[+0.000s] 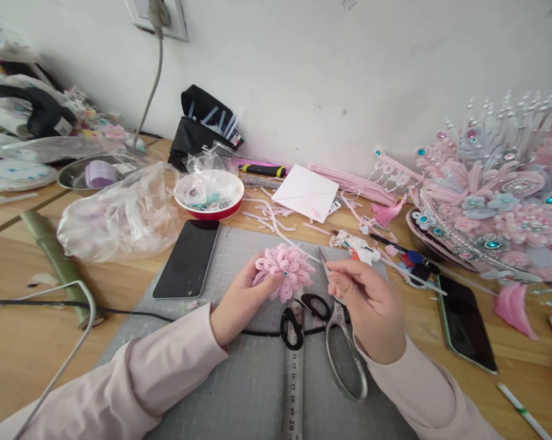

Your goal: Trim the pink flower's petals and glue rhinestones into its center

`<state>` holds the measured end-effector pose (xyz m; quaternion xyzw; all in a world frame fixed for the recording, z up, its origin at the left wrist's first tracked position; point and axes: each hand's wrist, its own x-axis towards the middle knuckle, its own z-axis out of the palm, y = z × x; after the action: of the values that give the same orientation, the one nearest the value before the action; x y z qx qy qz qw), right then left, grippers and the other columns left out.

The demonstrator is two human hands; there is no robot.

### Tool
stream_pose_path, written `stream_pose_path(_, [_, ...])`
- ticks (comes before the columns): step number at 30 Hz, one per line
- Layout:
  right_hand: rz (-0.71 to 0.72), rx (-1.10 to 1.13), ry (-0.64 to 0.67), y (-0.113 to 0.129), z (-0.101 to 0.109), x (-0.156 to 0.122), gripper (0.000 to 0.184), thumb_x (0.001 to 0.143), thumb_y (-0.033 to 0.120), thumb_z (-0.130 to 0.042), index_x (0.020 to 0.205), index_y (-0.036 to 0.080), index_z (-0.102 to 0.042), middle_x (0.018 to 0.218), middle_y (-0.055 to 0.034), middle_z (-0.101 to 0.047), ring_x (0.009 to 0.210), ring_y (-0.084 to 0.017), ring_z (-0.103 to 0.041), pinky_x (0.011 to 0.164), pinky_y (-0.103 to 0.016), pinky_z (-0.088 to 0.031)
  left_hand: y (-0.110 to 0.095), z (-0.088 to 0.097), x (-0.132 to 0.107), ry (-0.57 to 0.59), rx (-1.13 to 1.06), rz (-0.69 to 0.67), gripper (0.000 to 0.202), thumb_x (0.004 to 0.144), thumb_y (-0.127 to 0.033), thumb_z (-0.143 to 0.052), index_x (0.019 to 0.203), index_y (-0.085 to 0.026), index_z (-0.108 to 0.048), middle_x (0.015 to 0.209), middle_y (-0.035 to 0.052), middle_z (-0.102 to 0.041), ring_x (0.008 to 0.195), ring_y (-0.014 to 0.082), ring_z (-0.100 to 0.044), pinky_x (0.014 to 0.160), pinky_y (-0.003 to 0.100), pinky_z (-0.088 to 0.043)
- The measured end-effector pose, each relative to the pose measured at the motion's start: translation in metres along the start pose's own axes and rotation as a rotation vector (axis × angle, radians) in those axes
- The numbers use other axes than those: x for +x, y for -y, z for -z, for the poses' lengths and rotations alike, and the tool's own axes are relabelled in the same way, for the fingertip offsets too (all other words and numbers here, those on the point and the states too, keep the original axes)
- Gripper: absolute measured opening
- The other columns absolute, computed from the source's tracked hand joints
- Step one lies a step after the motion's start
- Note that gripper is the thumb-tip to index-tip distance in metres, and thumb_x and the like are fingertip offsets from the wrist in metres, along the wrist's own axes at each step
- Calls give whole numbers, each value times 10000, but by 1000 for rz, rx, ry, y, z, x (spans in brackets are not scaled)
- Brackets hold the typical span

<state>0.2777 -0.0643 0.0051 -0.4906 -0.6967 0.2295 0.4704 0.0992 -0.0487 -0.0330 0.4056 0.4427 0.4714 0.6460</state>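
My left hand [243,296] is closed round a pink layered flower [284,269] with a small blue gem at its centre. The thumb presses on its front. To the right, my right hand [367,302] is raised with thumb and fingertips pinched together. What they hold, if anything, I cannot make out. Silver scissors [344,366] lie below and partly behind this hand, and a pointed blade tip shows beside its fingers. Black-handled scissors [292,330] lie under the flower, across a steel ruler [293,397] on the grey cutting mat [239,379].
Phones [187,260] lie on both sides. A red-and-white bowl [216,214] with beads, a plastic bag [120,214] and a black pouch [200,131] stand behind left. Pink strips and a white card [306,190] lie at the back. A decorated pink headdress [496,195] fills the right.
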Motion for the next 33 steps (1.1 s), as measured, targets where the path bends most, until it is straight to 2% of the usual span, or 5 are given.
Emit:
stream_pose_path(4, [32, -53, -75, 5, 14, 10, 162, 852, 156, -492, 905, 252, -612, 699, 40, -646, 686, -105, -622, 659, -217, -480, 0, -1, -2, -4, 10, 0, 432, 686, -361, -669, 1052, -171, -539, 1097, 79, -627, 1021, 213, -557, 882, 313, -400])
stream_pose_path(10, [51, -225, -3, 6, 17, 15, 108, 809, 177, -568, 852, 223, -655, 824, 9, -706, 778, -131, -639, 712, -226, -481, 0, -2, -4, 72, 18, -30, 343, 683, -351, -673, 943, -167, -546, 956, 46, -634, 892, 169, -572, 783, 263, -427])
stream_pose_path(18, [2, -181, 246, 8, 10, 16, 73, 794, 199, -580, 768, 191, -648, 786, -11, -680, 762, -145, -606, 719, -246, -442, -3, -1, -9, 221, 28, -5, 304, 680, -347, -672, 860, -159, -515, 806, -2, -578, 756, 115, -526, 705, 222, -425])
stream_pose_path(27, [-267, 364, -53, 6, 17, 18, 369, 882, 313, -416, 533, 197, -448, 530, 44, -477, 545, -95, -466, 575, -226, -395, -3, 0, -9, 248, 38, 42, 335, 656, -368, -683, 892, -171, -552, 846, 18, -613, 819, 146, -542, 752, 244, -429])
stream_pose_path(33, [-507, 203, 368, 9, 17, 24, 179, 718, 350, -632, 778, 183, -656, 748, -4, -664, 671, -122, -569, 603, -219, -434, -3, 0, -9, 263, 98, 35, 321, 644, -396, -677, 828, -160, -559, 782, 9, -590, 770, 149, -528, 718, 251, -424])
